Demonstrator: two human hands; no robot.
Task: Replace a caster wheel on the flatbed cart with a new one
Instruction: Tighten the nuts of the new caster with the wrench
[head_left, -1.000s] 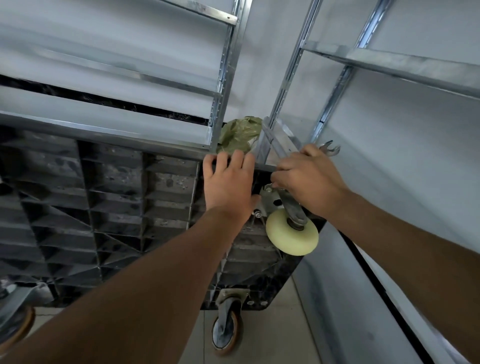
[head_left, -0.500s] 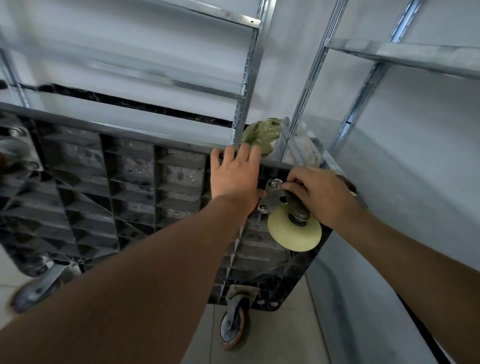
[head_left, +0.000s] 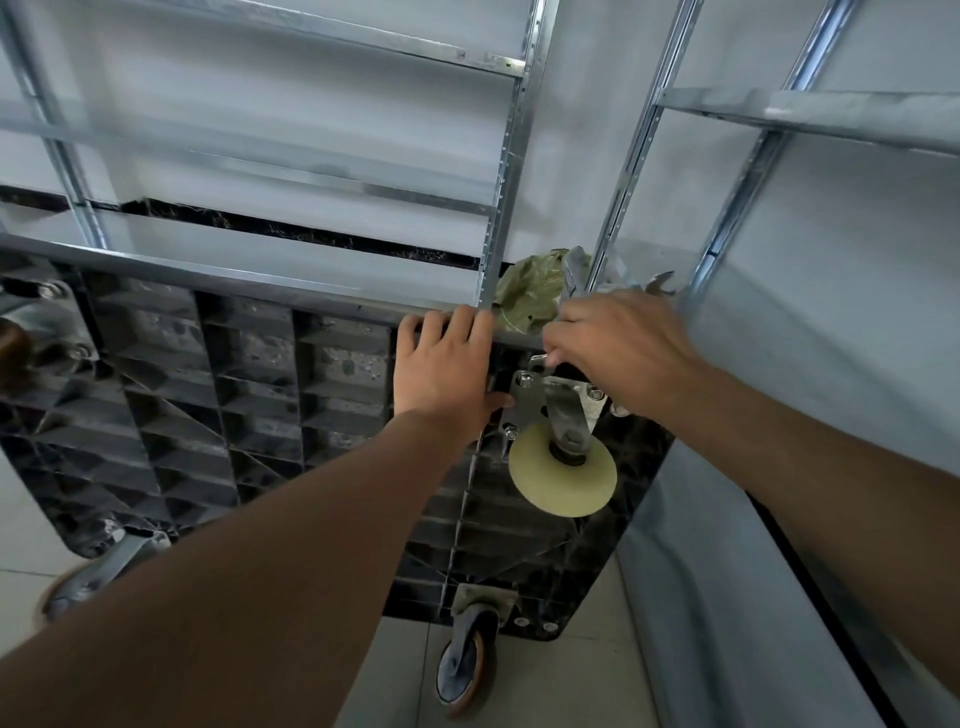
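Note:
The flatbed cart (head_left: 270, 395) stands on its side, its black ribbed underside facing me. A new caster with a cream wheel (head_left: 563, 470) and a shiny mounting plate (head_left: 524, 410) sits at the cart's upper right corner, with bolts showing in the plate. My left hand (head_left: 447, 369) rests flat on the underside beside the plate, fingertips at the cart's top edge. Just above the plate, my right hand (head_left: 618, 348) grips a metal wrench (head_left: 660, 283). One wrench end pokes out behind the hand and the other shows at my fingertips by the plate's top bolt.
Older grey casters sit at the lower corner (head_left: 467, 670), the lower left (head_left: 88, 582) and the upper left (head_left: 26, 332). A crumpled green bag (head_left: 530, 296) lies behind the cart's top edge. Metal shelving uprights (head_left: 504, 208) and white walls close in behind and to the right.
My right hand rose from the caster's fork to the top of the mounting plate. My left hand stayed on the cart. The view shifted, showing more of the cart's left side.

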